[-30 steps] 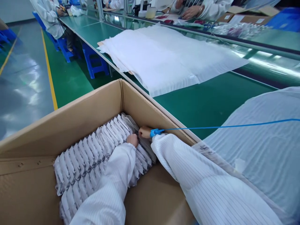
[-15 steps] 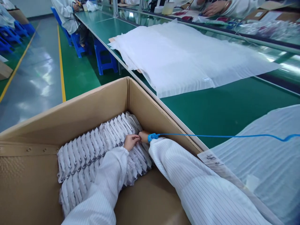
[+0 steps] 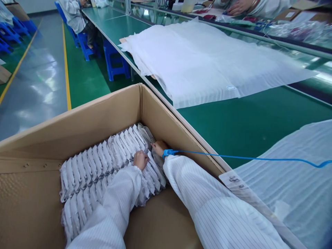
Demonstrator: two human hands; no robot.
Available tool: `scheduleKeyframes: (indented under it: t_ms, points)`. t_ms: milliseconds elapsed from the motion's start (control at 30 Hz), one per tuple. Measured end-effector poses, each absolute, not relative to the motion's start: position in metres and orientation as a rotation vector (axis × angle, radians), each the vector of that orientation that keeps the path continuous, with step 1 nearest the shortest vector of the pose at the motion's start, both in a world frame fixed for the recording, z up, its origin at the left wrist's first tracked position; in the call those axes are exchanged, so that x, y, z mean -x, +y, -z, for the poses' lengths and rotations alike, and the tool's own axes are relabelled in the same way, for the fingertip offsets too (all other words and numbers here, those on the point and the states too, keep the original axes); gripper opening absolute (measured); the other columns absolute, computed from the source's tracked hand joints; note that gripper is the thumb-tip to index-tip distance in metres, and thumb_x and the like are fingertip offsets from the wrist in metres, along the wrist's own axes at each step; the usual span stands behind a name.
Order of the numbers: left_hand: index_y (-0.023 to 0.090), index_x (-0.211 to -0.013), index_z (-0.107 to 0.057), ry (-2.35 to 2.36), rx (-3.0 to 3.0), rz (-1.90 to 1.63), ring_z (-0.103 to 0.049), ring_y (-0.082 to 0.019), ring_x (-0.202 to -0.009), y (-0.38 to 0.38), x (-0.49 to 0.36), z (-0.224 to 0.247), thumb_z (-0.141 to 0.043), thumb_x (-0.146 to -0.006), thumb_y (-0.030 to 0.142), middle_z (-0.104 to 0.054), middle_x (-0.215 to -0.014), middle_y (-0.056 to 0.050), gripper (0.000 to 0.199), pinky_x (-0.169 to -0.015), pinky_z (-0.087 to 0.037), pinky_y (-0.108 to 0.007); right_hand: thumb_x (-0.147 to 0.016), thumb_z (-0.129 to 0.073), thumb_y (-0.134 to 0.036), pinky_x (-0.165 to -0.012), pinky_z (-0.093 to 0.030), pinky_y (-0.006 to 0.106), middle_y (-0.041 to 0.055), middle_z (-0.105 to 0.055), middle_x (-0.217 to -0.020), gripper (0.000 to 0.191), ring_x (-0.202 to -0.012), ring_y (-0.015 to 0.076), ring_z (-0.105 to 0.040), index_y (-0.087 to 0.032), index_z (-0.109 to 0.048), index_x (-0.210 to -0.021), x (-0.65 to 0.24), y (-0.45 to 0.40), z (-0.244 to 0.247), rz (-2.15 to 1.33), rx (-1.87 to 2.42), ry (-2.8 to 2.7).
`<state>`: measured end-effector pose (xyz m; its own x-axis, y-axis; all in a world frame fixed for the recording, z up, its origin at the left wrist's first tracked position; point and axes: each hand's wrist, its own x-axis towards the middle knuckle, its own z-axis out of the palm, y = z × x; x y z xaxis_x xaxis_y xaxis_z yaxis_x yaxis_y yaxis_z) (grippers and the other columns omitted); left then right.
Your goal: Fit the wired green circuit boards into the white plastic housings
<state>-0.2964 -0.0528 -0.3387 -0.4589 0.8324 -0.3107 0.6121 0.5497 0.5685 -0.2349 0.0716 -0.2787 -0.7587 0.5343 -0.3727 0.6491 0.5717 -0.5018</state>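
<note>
- Left grip (image 3: 140, 160)?
- Curled in now, no longer spread, pressed onto the white pleated packets (image 3: 88, 176); any pinch impossible to tell.
- Right grip (image 3: 159, 148)?
- Lower, pushed in among the packets, deep inside the cardboard carton (image 3: 166, 128), blue wrist strap (image 3: 168, 153) trailing off; closed or spread, unclear.

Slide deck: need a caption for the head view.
Head view: left hand and right hand, wearing a blue wrist strap, reach into rows of white packets on edge in a cardboard box.
</note>
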Motion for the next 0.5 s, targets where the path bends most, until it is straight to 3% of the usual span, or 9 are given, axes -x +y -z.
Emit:
scheduleKeyframes:
  t_ms: [267, 500]
  points:
    - [0.012, -0.090, -0.057, 2.195, -1.049, -0.687, -0.057, -0.013, -0.078, -0.066, 0.310, 0.348, -0.050, -0.083, 0.029, -0.059, -0.088, -0.004, 0.020, -0.072, -0.049, -0.033, -0.086, -0.047, -0.032, -0.076, -0.048, 0.036, 0.0058, -0.057, -0.102, 0.024, -0.088, 0.0170, -0.056, -0.014, -0.055, -0.101, 0.243, 0.076, 0.288, 0.809, -0.886, 2.509]
    - [0.011, -0.091, -0.056, 2.225, -0.966, -0.803, -0.058, -0.013, -0.076, -0.058, 0.309, 0.354, -0.049, -0.084, 0.029, -0.059, -0.087, -0.003, 0.021, -0.068, -0.050, -0.031, -0.084, -0.051, -0.029, -0.076, -0.048, 0.037, 0.0052, -0.057, -0.102, 0.022, -0.089, 0.0168, -0.056, -0.015, -0.055, -0.101, 0.246, 0.055, 0.287, 0.835, -0.563, 2.398]
